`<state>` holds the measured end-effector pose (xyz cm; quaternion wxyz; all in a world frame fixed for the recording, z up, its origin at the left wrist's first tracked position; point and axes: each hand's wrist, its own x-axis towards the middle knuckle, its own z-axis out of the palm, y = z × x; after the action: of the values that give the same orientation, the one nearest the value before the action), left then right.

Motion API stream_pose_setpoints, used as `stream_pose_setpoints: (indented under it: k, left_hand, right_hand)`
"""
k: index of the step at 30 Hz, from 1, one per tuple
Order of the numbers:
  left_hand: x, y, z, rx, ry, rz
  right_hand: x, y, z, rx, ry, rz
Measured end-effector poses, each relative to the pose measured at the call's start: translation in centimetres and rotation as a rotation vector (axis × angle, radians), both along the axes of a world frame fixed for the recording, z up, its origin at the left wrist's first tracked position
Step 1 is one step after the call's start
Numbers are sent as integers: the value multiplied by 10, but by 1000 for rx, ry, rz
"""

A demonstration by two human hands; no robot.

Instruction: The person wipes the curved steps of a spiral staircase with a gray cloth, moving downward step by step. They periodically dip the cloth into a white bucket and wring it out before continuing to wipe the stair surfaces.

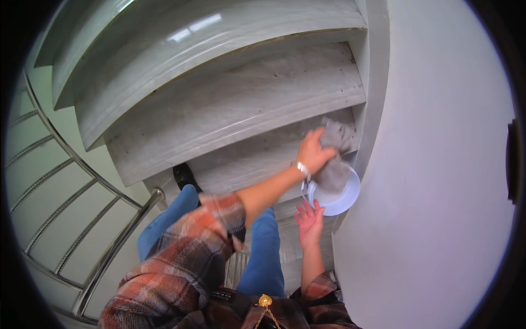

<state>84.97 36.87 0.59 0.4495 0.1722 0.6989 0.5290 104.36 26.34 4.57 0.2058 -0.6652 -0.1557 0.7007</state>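
Note:
My left hand (pixel 315 152), with a metal watch band at the wrist, reaches across to the right and holds a grey cloth (pixel 337 135). The cloth is blurred and hangs down over a white plastic bucket (pixel 352 191) beside the right wall. Close to the bucket's near rim is my right hand (pixel 310 220), palm up with fingers spread and nothing in it. Whether its fingertips touch the bucket cannot be told.
Grey stone stairs (pixel 238 98) with dark specks curve upward ahead. A metal railing (pixel 107 242) runs along the left, and a pale wall (pixel 435 172) rises on the right. My foot in a black shoe (pixel 185 177) rests on a step at the left.

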Motion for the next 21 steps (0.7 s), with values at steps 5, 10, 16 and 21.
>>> stream_pose_setpoints:
  k: [5,10,16,21]
  left_hand:
    - [67,-100,30,-267,-56,-237]
    - [55,-148,61,-329,103,-435]
    - [43,-172,78,-394,41,-413]
    - [37,-185,75,-194,-350,-113]
  right_hand:
    - [-23,18,22,-80,272,-272]
    - [7,-21,10,-408,383,-166]
    - [10,-13,3,-562,404,11]
    - [-14,13,5,-511,283,106]
